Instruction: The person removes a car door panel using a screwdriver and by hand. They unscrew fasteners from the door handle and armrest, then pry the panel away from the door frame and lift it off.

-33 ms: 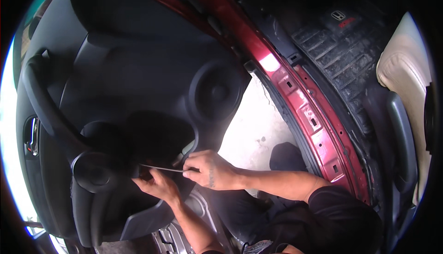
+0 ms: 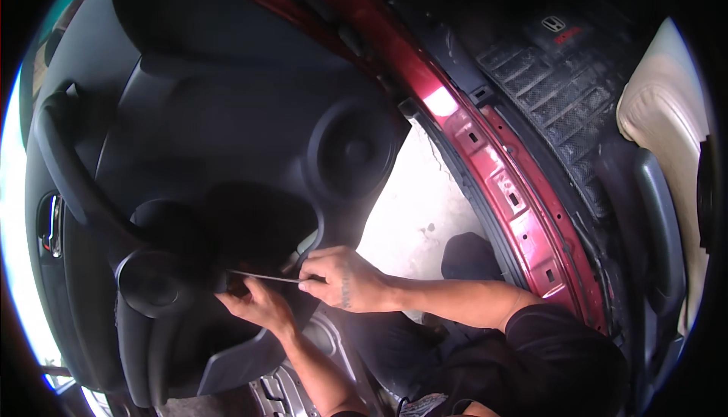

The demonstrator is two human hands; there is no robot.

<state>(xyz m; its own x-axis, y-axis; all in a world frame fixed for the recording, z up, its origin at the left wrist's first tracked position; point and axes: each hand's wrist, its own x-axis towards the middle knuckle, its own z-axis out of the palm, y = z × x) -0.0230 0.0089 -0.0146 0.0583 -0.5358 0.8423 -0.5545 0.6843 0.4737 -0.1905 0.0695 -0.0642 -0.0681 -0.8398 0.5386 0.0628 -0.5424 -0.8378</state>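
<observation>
My right hand point(image 2: 339, 277) is closed around a screwdriver point(image 2: 264, 275). Its thin metal shaft points left, and its handle is mostly hidden in my fist. The shaft's tip meets a dark spot just above my left hand point(image 2: 259, 305). The left fingers are curled at the shadowed lower part of a black car door panel point(image 2: 205, 125); what they grip there is too dark to make out. A round speaker cover point(image 2: 354, 150) sits on the panel, up and to the right of the tip.
A curved pull handle point(image 2: 76, 163) and a chrome door lever point(image 2: 54, 224) lie at the panel's left. The red door sill point(image 2: 497, 170) runs down the right, beside a ribbed floor mat point(image 2: 542, 91) and a beige seat point(image 2: 667, 87). Bare metal point(image 2: 284, 398) shows below the panel.
</observation>
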